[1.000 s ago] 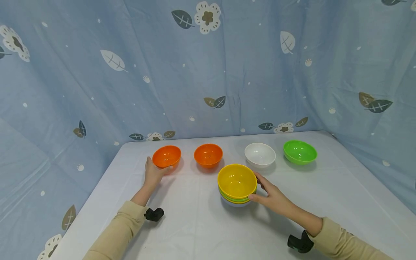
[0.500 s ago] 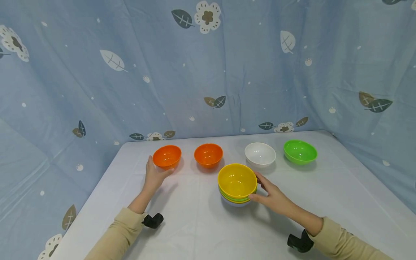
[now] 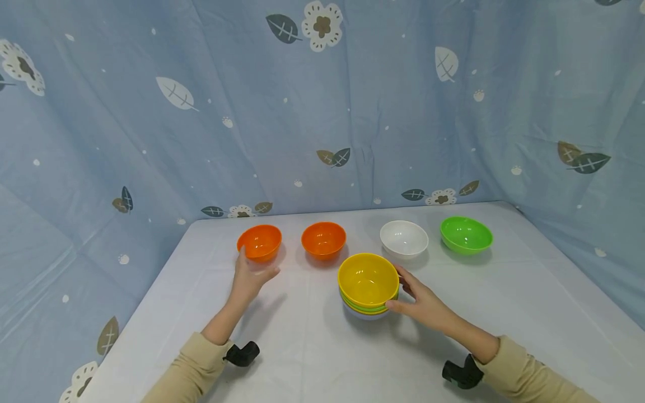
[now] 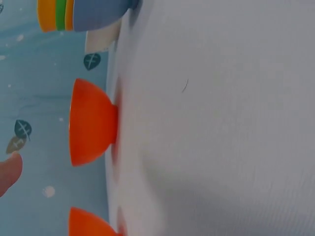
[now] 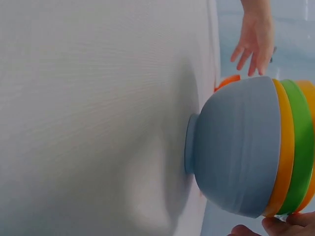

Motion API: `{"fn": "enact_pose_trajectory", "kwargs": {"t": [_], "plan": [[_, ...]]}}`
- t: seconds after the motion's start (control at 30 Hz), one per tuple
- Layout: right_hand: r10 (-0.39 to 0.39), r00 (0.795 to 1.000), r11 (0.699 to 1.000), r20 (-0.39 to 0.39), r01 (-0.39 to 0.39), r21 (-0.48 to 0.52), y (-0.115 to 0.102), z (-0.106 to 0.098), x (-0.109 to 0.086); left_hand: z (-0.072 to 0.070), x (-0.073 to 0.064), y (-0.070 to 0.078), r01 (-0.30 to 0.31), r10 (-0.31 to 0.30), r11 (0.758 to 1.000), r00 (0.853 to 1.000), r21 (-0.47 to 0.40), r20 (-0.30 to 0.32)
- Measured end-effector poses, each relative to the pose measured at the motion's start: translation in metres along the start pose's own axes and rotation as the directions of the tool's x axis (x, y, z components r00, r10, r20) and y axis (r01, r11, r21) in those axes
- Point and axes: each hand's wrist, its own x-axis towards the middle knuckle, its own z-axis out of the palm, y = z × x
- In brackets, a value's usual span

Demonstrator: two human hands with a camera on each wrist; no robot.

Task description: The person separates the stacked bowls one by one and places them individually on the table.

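My left hand (image 3: 249,280) is raised in front of the left orange bowl (image 3: 260,243), its thumb and fingers spread and nothing in them. In the right wrist view that same left hand (image 5: 257,42) shows with fingers straight. At the middle of the table, my right hand (image 3: 420,302) grips the right side of a stack of nested bowls. A yellow bowl (image 3: 368,280) tops the stack; under it come a green bowl (image 5: 301,142), another yellow bowl (image 5: 284,147) and a blue-grey bowl (image 5: 236,147) at the bottom. The right fingertips (image 5: 295,223) press the rims.
Along the back of the white-covered table (image 3: 302,347) stand a second orange bowl (image 3: 323,242), a white bowl (image 3: 403,239) and a green bowl (image 3: 466,235). A blue patterned curtain (image 3: 282,112) hangs behind and at both sides.
My left hand has let go of the left orange bowl, drawn back towards me and shifted slightly right. The right hand and the stack have stayed in place.
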Motion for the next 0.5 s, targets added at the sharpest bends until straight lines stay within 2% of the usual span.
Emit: {"fn": "enact_pose_trajectory", "kwargs": {"t": [0.1,0.27,0.37,0.5], "plan": [[-0.011,1.0,1.0,-0.013,0.011,0.008,0.001,0.002,0.002,0.004,-0.005,0.003,0.067,-0.068,0.998,0.996,0.019,0.053],[-0.025,0.999,0.999,-0.028,0.026,0.027,0.002,0.004,0.006,0.013,-0.013,0.006,0.112,-0.115,0.993,0.983,0.025,0.144],[-0.037,0.999,0.999,-0.029,0.038,0.035,0.001,0.005,0.007,0.019,-0.018,0.009,0.111,-0.112,0.994,0.975,0.018,0.193],[-0.047,0.999,0.998,-0.027,0.048,0.044,0.001,0.006,0.007,0.028,-0.025,0.012,0.075,-0.068,0.997,0.965,-0.018,0.252]]}}
